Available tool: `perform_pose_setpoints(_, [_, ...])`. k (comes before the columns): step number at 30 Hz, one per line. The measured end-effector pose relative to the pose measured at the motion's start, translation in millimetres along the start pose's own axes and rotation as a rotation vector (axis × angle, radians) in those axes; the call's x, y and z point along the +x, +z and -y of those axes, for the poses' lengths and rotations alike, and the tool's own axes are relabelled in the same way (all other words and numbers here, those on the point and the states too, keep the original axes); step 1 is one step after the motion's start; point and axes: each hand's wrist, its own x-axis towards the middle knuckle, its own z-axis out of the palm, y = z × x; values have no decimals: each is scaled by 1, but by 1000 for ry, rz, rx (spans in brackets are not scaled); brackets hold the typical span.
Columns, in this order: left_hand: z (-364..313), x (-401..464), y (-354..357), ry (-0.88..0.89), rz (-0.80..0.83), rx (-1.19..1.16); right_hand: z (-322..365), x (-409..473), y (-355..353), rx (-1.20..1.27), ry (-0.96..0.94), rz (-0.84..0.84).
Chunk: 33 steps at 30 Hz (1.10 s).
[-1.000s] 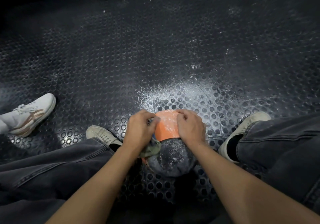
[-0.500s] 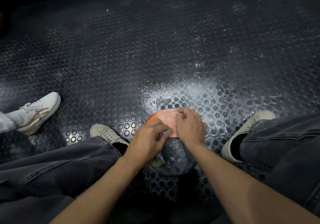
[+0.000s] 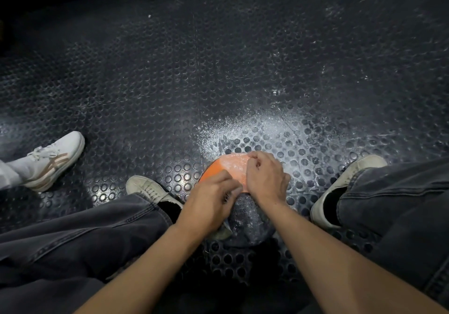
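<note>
The orange-and-black ball (image 3: 246,219) is sitting on the studded floor (image 3: 170,90) beneath both hands. The left hand (image 3: 211,202) is clutching a grey cloth (image 3: 223,232) against its left side. The right hand (image 3: 264,180) is gripping its powdery orange top with curled fingers.

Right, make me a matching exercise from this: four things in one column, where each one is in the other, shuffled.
1 left hand
2 right hand
3 striped shoe
4 white powder

a on the floor just beyond the ball
b far left
c holding a cloth
d curled on the ball's orange half

Pairs: 1-c, 2-d, 3-b, 4-a.
</note>
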Motion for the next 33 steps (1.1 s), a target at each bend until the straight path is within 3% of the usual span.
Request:
perform_pose_setpoints(2, [3,1,-3,23,6,13,0,0,-2,-1,-7,6])
perform_pose_setpoints(5, [11,12,-2,-155,-173,21,4,0,1,-22,-3,15])
perform_pose_setpoints(9, [-7,0,1,39,25,11,-1,-1,2,-24,12,-5])
perform_pose_setpoints(13, [16,23,-4,-216,-175,48,2,0,5,-43,3,10])
perform_pose_setpoints(18, [-3,4,-2,40,34,21,-3,-2,1,-47,9,6])
perform_pose_setpoints(22, [20,23,-7,-216,-146,50,3,-2,5,-75,13,18])
perform_pose_setpoints(26, [5,7,-5,47,32,7,-3,-5,5,-74,29,-25])
perform_pose_setpoints(30, [19,20,-7,-173,-167,19,12,3,1,-39,37,10])
perform_pose_setpoints(33, [3,3,-3,6,23,3,10,3,6,-34,49,-12])
